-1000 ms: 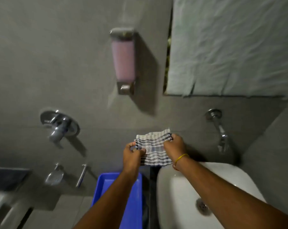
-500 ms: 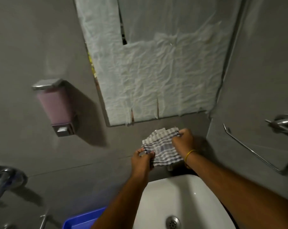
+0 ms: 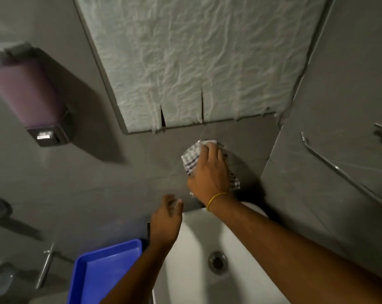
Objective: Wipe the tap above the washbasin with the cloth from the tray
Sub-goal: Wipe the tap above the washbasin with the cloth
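Observation:
My right hand (image 3: 209, 172), with a yellow band at the wrist, presses the checked grey-and-white cloth (image 3: 191, 157) over the tap on the grey wall above the white washbasin (image 3: 196, 242). The tap is almost fully hidden under the cloth and hand; only a sliver of its chrome base (image 3: 204, 140) shows at the top. My left hand (image 3: 167, 222) hovers open and empty by the basin's left rim, apart from the cloth. The blue tray (image 3: 102, 273) lies empty at the lower left of the basin.
A pink soap dispenser (image 3: 25, 95) hangs on the wall at left. A crinkled white sheet covers the mirror (image 3: 196, 62) above. A chrome towel rail (image 3: 339, 167) is on the right wall. Chrome fittings (image 3: 45, 266) sit at the lower left.
My left hand let go of the cloth and dropped toward the basin's rim. My right hand carried the cloth up and right onto the tap. The view shifted slightly right.

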